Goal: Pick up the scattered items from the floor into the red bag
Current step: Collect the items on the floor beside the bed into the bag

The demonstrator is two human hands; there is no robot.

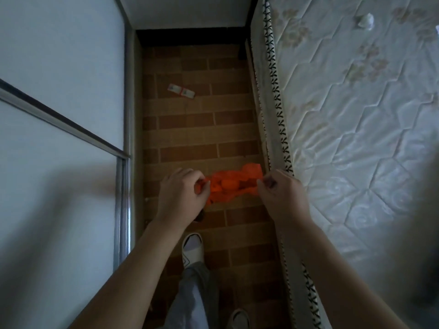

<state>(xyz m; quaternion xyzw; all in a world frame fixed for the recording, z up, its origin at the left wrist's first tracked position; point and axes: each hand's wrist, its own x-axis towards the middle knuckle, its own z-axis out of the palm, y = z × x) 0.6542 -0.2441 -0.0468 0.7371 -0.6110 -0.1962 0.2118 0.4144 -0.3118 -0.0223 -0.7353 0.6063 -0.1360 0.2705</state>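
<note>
While my left hand [181,193] pinches one end of the bag [231,185] and my right hand [280,193] pinches the other, it hangs crumpled between them, stretched side to side. Wrappers [181,90] lie on the floor well beyond my fingers, nearer my left.

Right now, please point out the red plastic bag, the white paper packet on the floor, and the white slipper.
red plastic bag [234,184], head view, crumpled middle.
white paper packet [181,90], head view, centre.
white slipper [193,249], head view, upper strap.
</note>
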